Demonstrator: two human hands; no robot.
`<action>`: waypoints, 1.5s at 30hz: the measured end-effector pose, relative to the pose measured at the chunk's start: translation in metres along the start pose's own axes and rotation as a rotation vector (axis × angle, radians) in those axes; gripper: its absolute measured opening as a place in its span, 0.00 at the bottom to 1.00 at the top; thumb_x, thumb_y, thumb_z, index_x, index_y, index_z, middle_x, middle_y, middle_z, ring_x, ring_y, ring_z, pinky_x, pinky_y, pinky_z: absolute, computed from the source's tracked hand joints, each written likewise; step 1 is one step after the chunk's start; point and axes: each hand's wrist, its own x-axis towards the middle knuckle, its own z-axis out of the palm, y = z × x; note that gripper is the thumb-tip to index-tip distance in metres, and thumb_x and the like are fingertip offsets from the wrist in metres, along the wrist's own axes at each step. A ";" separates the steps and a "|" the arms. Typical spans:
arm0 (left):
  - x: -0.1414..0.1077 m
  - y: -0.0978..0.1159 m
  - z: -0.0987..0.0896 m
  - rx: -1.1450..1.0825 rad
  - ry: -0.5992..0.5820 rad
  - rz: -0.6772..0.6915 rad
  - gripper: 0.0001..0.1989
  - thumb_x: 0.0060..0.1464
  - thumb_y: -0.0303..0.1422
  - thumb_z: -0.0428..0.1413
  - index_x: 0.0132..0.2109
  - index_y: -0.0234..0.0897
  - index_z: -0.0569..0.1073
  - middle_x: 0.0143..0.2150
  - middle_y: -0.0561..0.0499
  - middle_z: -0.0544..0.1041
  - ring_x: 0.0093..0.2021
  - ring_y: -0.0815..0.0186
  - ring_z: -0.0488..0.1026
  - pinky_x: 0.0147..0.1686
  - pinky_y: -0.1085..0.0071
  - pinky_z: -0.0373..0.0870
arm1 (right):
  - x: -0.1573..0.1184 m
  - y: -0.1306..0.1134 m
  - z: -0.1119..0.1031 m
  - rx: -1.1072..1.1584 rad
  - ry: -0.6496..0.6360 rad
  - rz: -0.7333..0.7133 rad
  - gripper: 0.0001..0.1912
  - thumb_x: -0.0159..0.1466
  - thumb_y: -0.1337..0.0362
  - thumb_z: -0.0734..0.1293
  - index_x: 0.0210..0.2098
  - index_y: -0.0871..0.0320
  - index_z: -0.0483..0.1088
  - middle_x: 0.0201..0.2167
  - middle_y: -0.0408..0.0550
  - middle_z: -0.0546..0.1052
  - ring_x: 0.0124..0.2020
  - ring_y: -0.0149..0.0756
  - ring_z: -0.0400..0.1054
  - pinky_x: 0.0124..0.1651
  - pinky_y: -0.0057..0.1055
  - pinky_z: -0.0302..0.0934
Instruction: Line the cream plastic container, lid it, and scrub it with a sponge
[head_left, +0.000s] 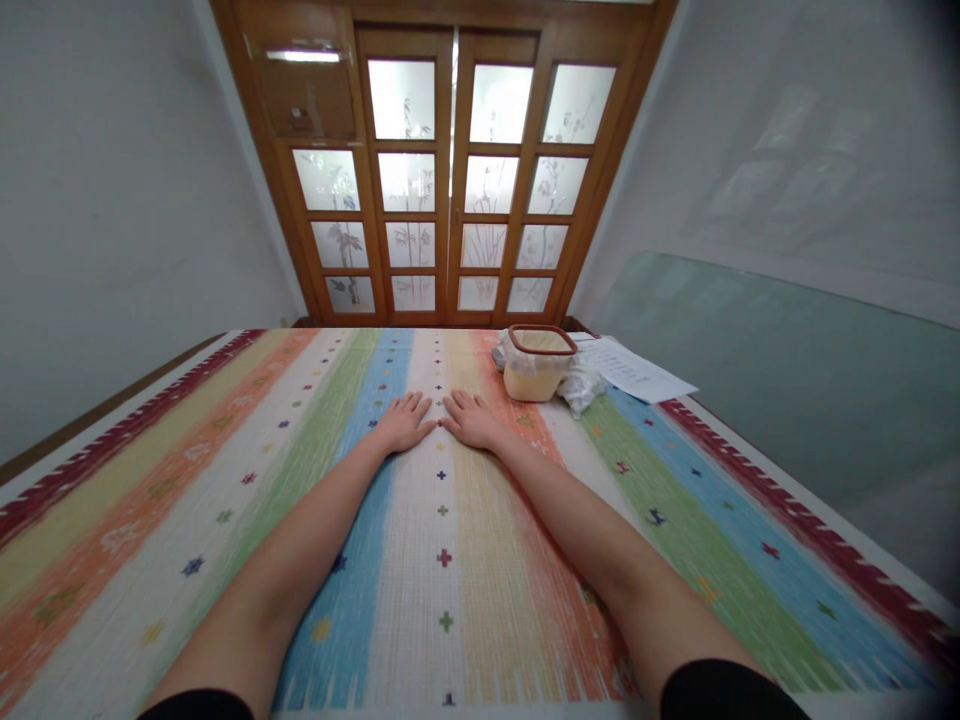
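Observation:
Both my arms reach forward over a striped, patterned cloth [420, 560] that covers the surface in front of me. My left hand [403, 422] lies palm down on it, where a blue stripe meets a white one, fingers spread. Close by on its right, my right hand [469, 418] also rests flat with its fingers apart. A small gap separates the two hands, and neither holds anything. Beyond my right hand and to its right stands a small cream bin [536, 382] with a brown rim and a plastic liner.
Crumpled whitish plastic [581, 386] lies against the bin's right side. Printed paper sheets [637, 372] lie farther right, by a pale green panel [750, 370] along the right wall. Wooden doors with frosted panes [450, 180] stand at the far end.

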 end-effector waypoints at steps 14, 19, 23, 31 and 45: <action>0.000 0.002 0.000 -0.007 0.024 0.001 0.36 0.70 0.55 0.40 0.76 0.41 0.58 0.80 0.40 0.52 0.79 0.47 0.48 0.75 0.46 0.45 | -0.001 -0.002 0.002 -0.017 0.023 0.020 0.37 0.76 0.43 0.51 0.76 0.57 0.55 0.78 0.60 0.52 0.79 0.50 0.43 0.77 0.53 0.38; 0.002 0.001 0.006 -0.005 0.002 -0.006 0.37 0.70 0.56 0.38 0.77 0.42 0.55 0.81 0.41 0.48 0.80 0.48 0.45 0.76 0.46 0.41 | -0.003 -0.004 0.003 -0.031 0.028 0.001 0.36 0.77 0.44 0.50 0.76 0.58 0.54 0.78 0.60 0.52 0.79 0.48 0.43 0.77 0.51 0.39; 0.001 0.002 0.003 0.008 -0.020 0.000 0.40 0.70 0.58 0.36 0.78 0.41 0.53 0.81 0.41 0.47 0.80 0.47 0.43 0.76 0.46 0.41 | -0.002 -0.002 0.003 -0.022 0.031 0.000 0.37 0.77 0.44 0.49 0.76 0.59 0.55 0.78 0.60 0.52 0.79 0.48 0.43 0.77 0.51 0.37; -0.003 0.003 -0.004 0.020 -0.010 0.013 0.42 0.69 0.61 0.34 0.78 0.41 0.55 0.81 0.41 0.48 0.80 0.46 0.45 0.75 0.46 0.43 | -0.003 0.002 0.001 0.018 0.002 -0.032 0.44 0.74 0.37 0.48 0.77 0.59 0.53 0.78 0.61 0.50 0.79 0.51 0.42 0.78 0.52 0.37; -0.005 0.003 -0.004 0.004 0.024 0.024 0.39 0.70 0.58 0.37 0.76 0.41 0.58 0.80 0.40 0.51 0.79 0.44 0.49 0.74 0.45 0.46 | -0.005 0.000 -0.002 0.006 0.014 -0.045 0.45 0.73 0.35 0.48 0.76 0.59 0.55 0.78 0.61 0.52 0.79 0.52 0.44 0.77 0.53 0.39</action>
